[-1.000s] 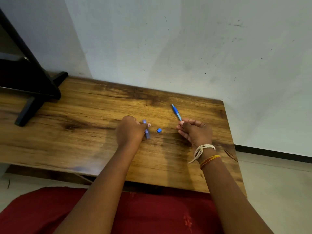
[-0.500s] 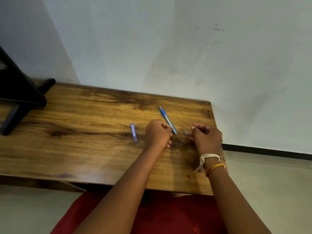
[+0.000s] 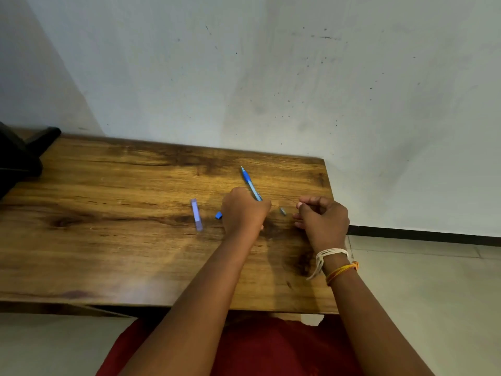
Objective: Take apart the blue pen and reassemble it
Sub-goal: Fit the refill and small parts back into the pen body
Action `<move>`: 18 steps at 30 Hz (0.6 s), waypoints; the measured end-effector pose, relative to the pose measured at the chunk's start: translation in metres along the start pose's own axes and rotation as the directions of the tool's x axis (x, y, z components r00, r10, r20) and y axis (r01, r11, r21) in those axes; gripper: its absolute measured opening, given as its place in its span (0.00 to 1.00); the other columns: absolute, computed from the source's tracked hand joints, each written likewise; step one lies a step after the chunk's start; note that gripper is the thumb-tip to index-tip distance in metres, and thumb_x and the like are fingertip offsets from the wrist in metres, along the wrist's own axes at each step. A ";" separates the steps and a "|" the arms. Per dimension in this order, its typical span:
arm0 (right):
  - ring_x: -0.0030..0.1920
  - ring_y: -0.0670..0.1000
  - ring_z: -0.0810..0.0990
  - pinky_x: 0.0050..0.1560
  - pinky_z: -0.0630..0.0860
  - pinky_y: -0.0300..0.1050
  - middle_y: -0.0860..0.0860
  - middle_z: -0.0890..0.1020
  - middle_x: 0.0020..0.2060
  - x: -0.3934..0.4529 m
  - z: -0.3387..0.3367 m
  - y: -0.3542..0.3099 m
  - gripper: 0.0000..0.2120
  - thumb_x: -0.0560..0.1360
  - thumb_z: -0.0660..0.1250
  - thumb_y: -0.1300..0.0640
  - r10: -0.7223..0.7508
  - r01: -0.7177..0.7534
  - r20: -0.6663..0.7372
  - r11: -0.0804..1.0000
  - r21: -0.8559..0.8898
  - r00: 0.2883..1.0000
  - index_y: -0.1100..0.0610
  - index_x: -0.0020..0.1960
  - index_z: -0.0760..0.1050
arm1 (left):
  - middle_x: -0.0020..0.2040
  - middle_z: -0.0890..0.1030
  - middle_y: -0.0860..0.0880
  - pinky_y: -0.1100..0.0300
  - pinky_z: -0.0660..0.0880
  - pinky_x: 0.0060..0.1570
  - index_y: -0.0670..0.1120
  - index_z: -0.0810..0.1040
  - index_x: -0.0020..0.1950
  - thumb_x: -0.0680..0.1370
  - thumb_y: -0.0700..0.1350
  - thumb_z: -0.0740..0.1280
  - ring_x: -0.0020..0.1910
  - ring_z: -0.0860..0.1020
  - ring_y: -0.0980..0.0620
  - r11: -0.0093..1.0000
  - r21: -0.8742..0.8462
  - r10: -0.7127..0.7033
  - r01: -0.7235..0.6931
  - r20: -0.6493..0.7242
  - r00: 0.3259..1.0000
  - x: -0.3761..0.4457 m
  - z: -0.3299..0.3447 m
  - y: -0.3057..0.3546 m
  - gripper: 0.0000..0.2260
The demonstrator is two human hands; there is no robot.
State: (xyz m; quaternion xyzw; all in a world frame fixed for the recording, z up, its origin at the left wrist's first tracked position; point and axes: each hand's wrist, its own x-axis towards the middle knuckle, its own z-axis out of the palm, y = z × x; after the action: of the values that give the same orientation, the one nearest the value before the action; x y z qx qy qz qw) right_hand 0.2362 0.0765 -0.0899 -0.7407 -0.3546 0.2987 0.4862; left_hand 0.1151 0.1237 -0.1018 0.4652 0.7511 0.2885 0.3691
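The blue pen front section (image 3: 250,183) lies slanted on the wooden table (image 3: 113,240), tip pointing away. My left hand (image 3: 244,210) is closed over its near end. A pale purple barrel piece (image 3: 196,214) lies to the left of that hand, and a small blue end cap (image 3: 218,215) sits right beside the hand. A small grey piece (image 3: 282,211) rests between my hands. My right hand (image 3: 322,221) is curled near the table's right edge, thumb and forefinger pinched together, with nothing clearly visible in them.
A black stand (image 3: 19,156) sits at the table's far left corner. A white wall runs right behind the table. The table's right edge lies just beyond my right hand, with tiled floor (image 3: 420,280) below. Red cloth (image 3: 271,348) covers my lap.
My left hand left the purple barrel piece on the table and moved right onto the blue pen section. My right hand let go of that section and drew back, leaving the grey piece on the table.
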 end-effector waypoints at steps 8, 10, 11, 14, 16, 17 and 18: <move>0.38 0.49 0.85 0.45 0.83 0.48 0.55 0.85 0.41 -0.007 0.004 -0.015 0.05 0.73 0.70 0.63 -0.028 0.026 0.045 0.999 0.043 0.999 0.58 0.48 0.82 | 0.36 0.83 0.43 0.63 0.78 0.24 0.38 0.77 0.47 0.75 0.39 0.68 0.25 0.82 0.52 0.764 -0.515 -0.172 0.389 0.418 0.892 0.003 -0.030 0.005 0.04; 0.38 0.49 0.85 0.47 0.83 0.51 0.53 0.85 0.38 -0.010 0.009 -0.018 0.05 0.73 0.70 0.63 -0.050 0.048 0.043 0.997 0.057 0.998 0.57 0.47 0.82 | 0.37 0.83 0.44 0.63 0.80 0.27 0.39 0.77 0.47 0.77 0.40 0.68 0.27 0.82 0.53 0.668 -0.592 -0.136 0.451 0.498 0.856 0.004 -0.038 0.006 0.04; 0.37 0.49 0.85 0.47 0.83 0.52 0.52 0.85 0.37 -0.012 0.012 -0.020 0.05 0.73 0.70 0.63 -0.066 0.064 0.036 0.996 0.065 0.997 0.56 0.47 0.82 | 0.37 0.83 0.44 0.63 0.80 0.28 0.39 0.77 0.46 0.77 0.40 0.67 0.28 0.83 0.53 0.626 -0.620 -0.117 0.474 0.526 0.843 0.004 -0.042 0.006 0.04; 0.37 0.51 0.85 0.45 0.83 0.56 0.52 0.85 0.37 -0.016 0.023 -0.025 0.06 0.73 0.70 0.62 -0.136 0.133 0.023 0.986 0.105 0.990 0.52 0.43 0.81 | 0.36 0.84 0.46 0.61 0.80 0.34 0.40 0.76 0.46 0.78 0.41 0.65 0.39 0.84 0.51 0.514 -0.690 -0.081 0.510 0.553 0.829 0.007 -0.051 0.007 0.05; 0.36 0.49 0.85 0.44 0.83 0.56 0.51 0.85 0.36 -0.019 0.030 -0.029 0.07 0.73 0.70 0.62 -0.192 0.186 0.038 0.976 0.113 0.981 0.49 0.42 0.80 | 0.43 0.83 0.45 0.59 0.79 0.39 0.41 0.76 0.46 0.80 0.42 0.63 0.48 0.82 0.48 0.460 -0.727 -0.071 0.510 0.543 0.837 0.010 -0.056 0.006 0.06; 0.36 0.48 0.85 0.43 0.83 0.56 0.49 0.85 0.36 -0.021 0.033 -0.030 0.09 0.72 0.70 0.62 -0.217 0.211 0.048 0.971 0.113 0.975 0.47 0.41 0.80 | 0.45 0.83 0.45 0.59 0.79 0.40 0.41 0.76 0.47 0.80 0.42 0.62 0.50 0.81 0.47 0.431 -0.745 -0.064 0.508 0.537 0.841 0.011 -0.059 0.006 0.06; 0.36 0.48 0.85 0.42 0.83 0.56 0.48 0.85 0.35 -0.023 0.035 -0.031 0.10 0.72 0.70 0.62 -0.241 0.233 0.056 0.965 0.117 0.969 0.46 0.41 0.80 | 0.45 0.83 0.44 0.58 0.79 0.40 0.40 0.75 0.47 0.80 0.42 0.62 0.51 0.81 0.47 0.400 -0.764 -0.054 0.507 0.532 0.845 0.013 -0.062 0.005 0.06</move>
State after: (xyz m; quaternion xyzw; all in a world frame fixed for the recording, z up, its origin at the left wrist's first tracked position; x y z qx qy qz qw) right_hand 0.1881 0.0844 -0.0715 -0.6545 -0.4405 0.2832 0.5454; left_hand 0.0632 0.1316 -0.0669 0.1164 0.4572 0.4579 0.7536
